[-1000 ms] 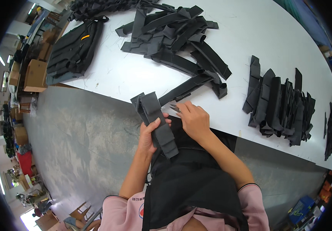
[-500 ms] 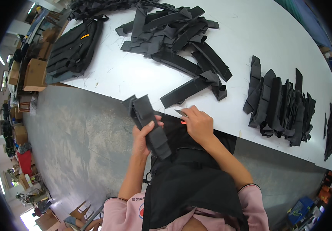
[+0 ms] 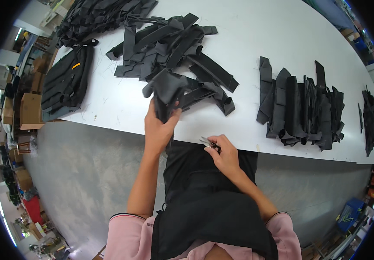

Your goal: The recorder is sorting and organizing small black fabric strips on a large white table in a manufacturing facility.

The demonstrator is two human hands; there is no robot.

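My left hand [image 3: 160, 128] grips a folded black fabric strip [image 3: 166, 86], held up over the table's near edge and slightly blurred. Its upper end overlaps the loose pile of black fabric strips [image 3: 161, 47] behind it. Closer to my body, at the edge, my right hand [image 3: 225, 154] is closed around small thread snips [image 3: 213, 144]. Their pointed blades show, directed to the left and apart from the fabric. Part of the snips is hidden by my fingers.
The white table [image 3: 122, 102] carries a row of stacked black strips [image 3: 302, 108] at right and a dark bundle [image 3: 370, 121] at the far right. A black backpack [image 3: 67, 82] lies at left, with another heap of black pieces [image 3: 100, 17] behind. Cardboard boxes [image 3: 31, 110] stand beyond.
My left hand has moved forward and up with the strip, from beside the table edge to over the table. The snips have turned more into sight. The view has shifted too.
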